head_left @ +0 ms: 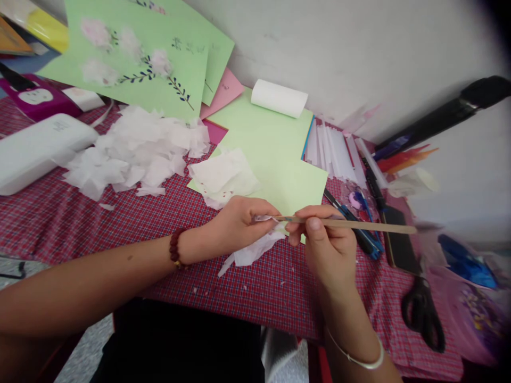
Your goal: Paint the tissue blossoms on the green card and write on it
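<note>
My left hand (243, 223) pinches a small bit of white tissue paper (265, 217) at the left end of a thin wooden stick (371, 226). Fingers and thumb of my right hand (329, 239) are closed round the stick, which lies nearly level and points right. Under my hands, a loose white tissue piece (255, 250) rests on the red checked tablecloth. Just beyond them, more white tissue sheets (225, 173) with small reddish specks lie on light green paper (275, 170).
A tissue heap (147, 141) and a white case (43, 149) lie at left, below green cards with paper blossoms (159, 64). A white roll (279, 98) is near the wall. At right are pens, black scissors (423, 314) and a pink container (459, 314).
</note>
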`<state>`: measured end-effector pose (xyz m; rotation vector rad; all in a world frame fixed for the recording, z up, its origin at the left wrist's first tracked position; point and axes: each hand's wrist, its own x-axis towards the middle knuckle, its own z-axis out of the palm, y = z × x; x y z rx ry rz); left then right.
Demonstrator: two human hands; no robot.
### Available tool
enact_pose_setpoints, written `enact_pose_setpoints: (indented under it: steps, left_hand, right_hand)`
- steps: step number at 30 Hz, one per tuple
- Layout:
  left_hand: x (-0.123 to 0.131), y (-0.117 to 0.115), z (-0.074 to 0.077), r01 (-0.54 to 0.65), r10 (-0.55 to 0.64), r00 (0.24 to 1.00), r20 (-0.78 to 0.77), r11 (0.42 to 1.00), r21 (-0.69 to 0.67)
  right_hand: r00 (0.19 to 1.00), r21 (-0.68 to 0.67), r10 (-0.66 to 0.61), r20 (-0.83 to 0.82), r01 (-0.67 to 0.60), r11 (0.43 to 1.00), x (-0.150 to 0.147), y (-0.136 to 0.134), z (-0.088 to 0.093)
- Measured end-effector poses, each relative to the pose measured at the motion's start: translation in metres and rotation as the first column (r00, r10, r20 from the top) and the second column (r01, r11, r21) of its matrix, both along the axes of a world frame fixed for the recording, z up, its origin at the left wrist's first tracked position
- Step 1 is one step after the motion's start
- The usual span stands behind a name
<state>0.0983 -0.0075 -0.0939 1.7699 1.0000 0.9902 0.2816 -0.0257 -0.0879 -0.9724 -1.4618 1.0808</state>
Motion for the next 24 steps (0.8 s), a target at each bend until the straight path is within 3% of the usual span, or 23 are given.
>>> enact_pose_setpoints:
  steps: [8, 13, 17, 24]
  left_hand:
    - [-0.0007, -0.0011, 0.0027, -0.005, 0.005, 1.000, -0.007, 0.999, -0.032]
    - [-0.0020, -0.0009, 0.0051, 0.028, -0.029, 1.000, -0.002, 0.997, -0.073]
    - [-0.0039, 0.0001, 0.0085, 0.020, -0.022, 1.000, -0.009, 0.988, -0.153]
    - [-0.0047, 0.0017, 0.0076, 0.005, 0.012, 0.998, 0.054, 0.956, -0.294]
  right_hand:
    - [0.987, 0.011, -0.154, -0.040, 0.154, 0.988, 0.0034, 0.0018, 0.0029]
    - [0.990, 0.009, -0.132, -0.052, 0.133, 0.991, 0.0051, 0.0010, 0.0035]
    - [0.994, 0.021, -0.111, -0.025, 0.111, 0.994, 0.0040, 0.0012, 0.0024]
    - [0.972, 0.043, -0.235, -0.020, 0.236, 0.971, 0.0044, 0.0039, 0.0014]
